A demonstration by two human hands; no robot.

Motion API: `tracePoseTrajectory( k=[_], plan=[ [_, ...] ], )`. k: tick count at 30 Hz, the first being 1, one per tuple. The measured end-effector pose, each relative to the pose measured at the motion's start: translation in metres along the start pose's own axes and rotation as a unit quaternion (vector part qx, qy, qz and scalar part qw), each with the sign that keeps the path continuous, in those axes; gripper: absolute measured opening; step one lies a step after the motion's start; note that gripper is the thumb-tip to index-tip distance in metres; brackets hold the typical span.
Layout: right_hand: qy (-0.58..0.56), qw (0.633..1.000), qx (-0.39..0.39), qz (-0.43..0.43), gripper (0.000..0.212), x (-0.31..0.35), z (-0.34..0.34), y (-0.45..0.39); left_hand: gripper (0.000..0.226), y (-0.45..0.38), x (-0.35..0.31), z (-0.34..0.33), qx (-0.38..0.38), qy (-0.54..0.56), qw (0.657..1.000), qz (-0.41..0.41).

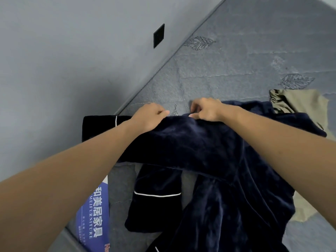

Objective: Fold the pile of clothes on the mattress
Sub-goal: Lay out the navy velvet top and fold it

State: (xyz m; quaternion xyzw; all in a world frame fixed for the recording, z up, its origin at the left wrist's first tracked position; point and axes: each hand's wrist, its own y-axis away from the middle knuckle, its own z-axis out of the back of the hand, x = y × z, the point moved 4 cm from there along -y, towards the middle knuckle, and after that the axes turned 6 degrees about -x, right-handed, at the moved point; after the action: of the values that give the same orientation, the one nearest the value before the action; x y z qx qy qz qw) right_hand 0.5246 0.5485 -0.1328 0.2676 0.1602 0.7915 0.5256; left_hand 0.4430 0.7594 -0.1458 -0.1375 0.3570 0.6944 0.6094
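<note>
Left hand [149,115] and right hand [206,110] both pinch the navy velvet garment [209,160] along its 12 o'clock edge on the mattress [236,60]; soft, limp, probably slippery, best gripped at corners

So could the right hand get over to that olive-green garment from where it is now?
Probably yes. The olive garment lies on the mattress just to the right of the right hand, with nothing between them, but that hand currently pinches the navy garment and would have to release it first.
</note>
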Motion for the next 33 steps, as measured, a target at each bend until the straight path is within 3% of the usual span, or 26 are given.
tracePoseTrajectory(
  k=[2, 4, 11, 16, 18, 20, 22, 25, 26, 30, 31, 33],
  plan=[
    [-0.048, 0.998, 0.044, 0.020, 0.010, 0.008, -0.002, -0.004, 0.036, -0.007, 0.001, -0.007, 0.045, 0.008, 0.999, 0.009],
    [-0.081, 0.993, 0.072, 0.047, 0.014, 0.016, -0.004, -0.006, 0.024, -0.008, 0.000, -0.010, 0.092, 0.039, 0.995, 0.029],
    [-0.126, 0.988, -0.093, 0.003, 0.027, 0.013, 0.003, -0.015, 0.013, 0.005, -0.008, 0.001, 0.239, 0.084, 0.958, 0.131],
    [-0.122, 0.990, -0.075, 0.004, 0.007, 0.020, -0.006, -0.007, 0.015, 0.021, -0.009, -0.001, 0.310, -0.042, 0.941, 0.126],
    [-0.117, 0.993, -0.032, 0.013, 0.023, 0.022, -0.008, -0.001, 0.017, 0.028, -0.002, 0.000, 0.306, -0.064, 0.942, 0.122],
    [-0.081, 0.996, -0.031, 0.022, 0.018, 0.022, -0.008, 0.004, 0.016, 0.032, 0.006, 0.008, 0.294, -0.029, 0.946, 0.133],
    [-0.078, 0.993, -0.087, 0.022, 0.011, 0.019, -0.006, 0.007, 0.017, 0.032, 0.011, 0.022, 0.239, 0.031, 0.963, 0.123],
    [-0.058, 0.985, -0.164, 0.011, 0.028, 0.015, -0.006, 0.013, 0.027, 0.033, 0.010, 0.044, 0.088, 0.123, 0.984, 0.094],
    [-0.036, 0.983, -0.182, 0.014, 0.033, 0.017, -0.008, 0.016, 0.026, 0.036, 0.010, 0.046, 0.071, 0.143, 0.982, 0.096],
    [-0.029, 0.960, -0.264, 0.086, 0.033, 0.033, -0.009, 0.032, 0.017, 0.045, 0.012, 0.030, 0.155, 0.268, 0.937, 0.163],
    [-0.067, 0.962, -0.245, 0.099, 0.031, 0.037, -0.012, 0.034, 0.015, 0.046, 0.011, 0.024, 0.185, 0.316, 0.912, 0.185],
    [-0.135, 0.972, -0.163, 0.101, 0.035, 0.041, -0.021, 0.038, 0.038, 0.046, 0.016, 0.014, 0.240, 0.387, 0.864, 0.216]
  ],
)
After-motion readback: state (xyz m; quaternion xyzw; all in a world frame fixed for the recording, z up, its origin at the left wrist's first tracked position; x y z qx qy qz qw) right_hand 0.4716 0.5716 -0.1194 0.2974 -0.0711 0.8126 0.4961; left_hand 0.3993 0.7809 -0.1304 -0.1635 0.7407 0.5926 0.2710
